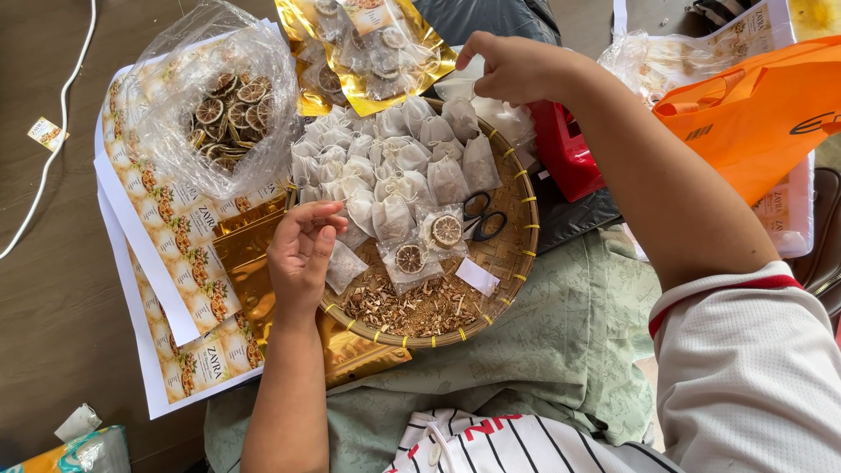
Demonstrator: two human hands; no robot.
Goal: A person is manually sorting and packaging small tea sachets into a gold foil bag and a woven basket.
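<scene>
Over the basket's left rim: I am holding my left hand (302, 254) with the fingers curled together, pinching something small that I cannot make out.
Left hand's reach: a small clear sachet (343, 265) is lying just beside my fingertips, to their right, on the woven basket (517, 254) resting on my lap.
Sachet axis: it is lying tilted, its long side running from the rim towards the basket's middle.
Right hand: I am raising my right hand (512, 66) over the basket's far edge, fingers pinched together on something hidden from me, perhaps the top of a white tea bag; I cannot tell.
Nearer hand: my left one is sitting much closer to the sachet; the right is staying well apart, across the basket.
Far half of basket: a heap of white filter bags (394, 162) is piling up, filling it from edge to edge.
Middle of basket: two packets with dried citrus slices (429, 245) are lying side by side, with black scissors (482, 217) just to their right.
Near edge of basket: loose dried herb pieces (412, 308) are spreading along the rim.
Left of basket: a clear plastic bag of dried citrus rounds (229, 109) is sitting on printed label sheets (188, 254).
</scene>
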